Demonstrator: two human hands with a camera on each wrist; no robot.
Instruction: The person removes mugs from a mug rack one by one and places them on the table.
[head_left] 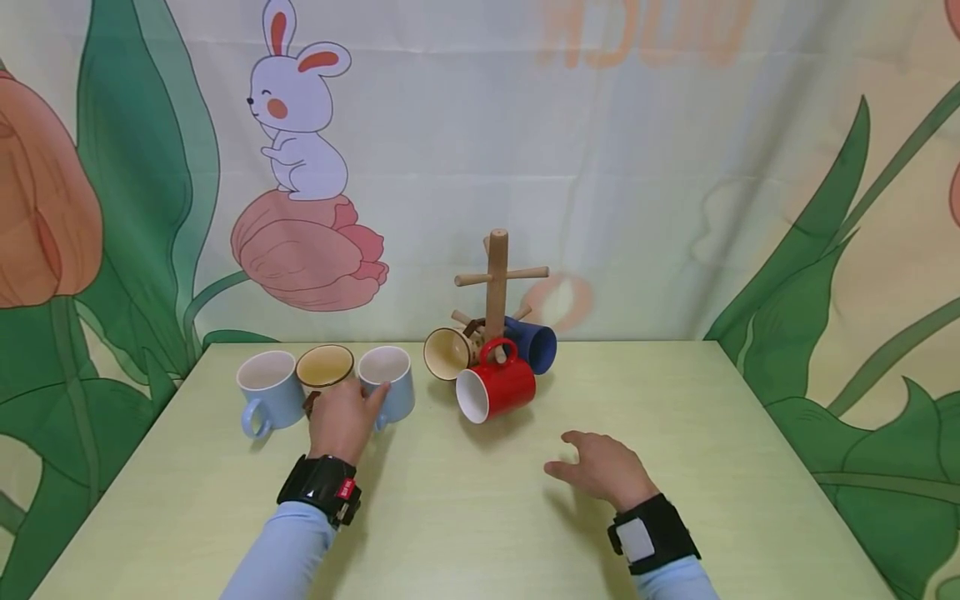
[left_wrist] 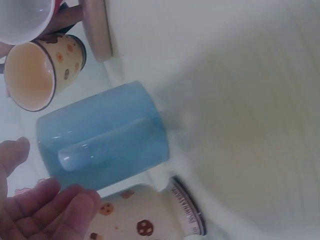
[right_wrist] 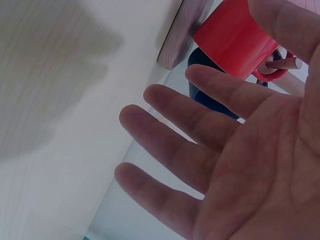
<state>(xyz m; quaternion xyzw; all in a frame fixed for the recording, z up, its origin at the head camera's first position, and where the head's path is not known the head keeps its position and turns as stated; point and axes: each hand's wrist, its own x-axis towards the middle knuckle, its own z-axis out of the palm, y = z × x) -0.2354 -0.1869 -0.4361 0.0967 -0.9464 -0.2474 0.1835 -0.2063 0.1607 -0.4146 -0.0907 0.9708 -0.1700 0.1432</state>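
My left hand (head_left: pixel 341 421) reaches over the row of mugs, with a cream mug with a dark rim (head_left: pixel 325 364) behind it and the right-hand light blue mug (head_left: pixel 399 390) by its thumb. In the left wrist view, the light blue mug (left_wrist: pixel 105 135) has its handle toward the fingers. Thumb and fingers are apart, with no grip on the mug; the fingertips overlap the cream cookie-print mug (left_wrist: pixel 135 220) in view. Over the table at the right, my right hand (head_left: pixel 603 471) is spread and holds nothing, as its palm (right_wrist: pixel 260 165) shows.
A wooden mug tree (head_left: pixel 497 283) stands at the back centre. A red mug (head_left: pixel 512 387), a dark blue mug (head_left: pixel 536 346) and another cream mug (head_left: pixel 448 354) are around its lower part. Another light blue mug (head_left: pixel 281 400) stands far left. A printed curtain (head_left: pixel 637 167) hangs behind the table (head_left: pixel 465 517).
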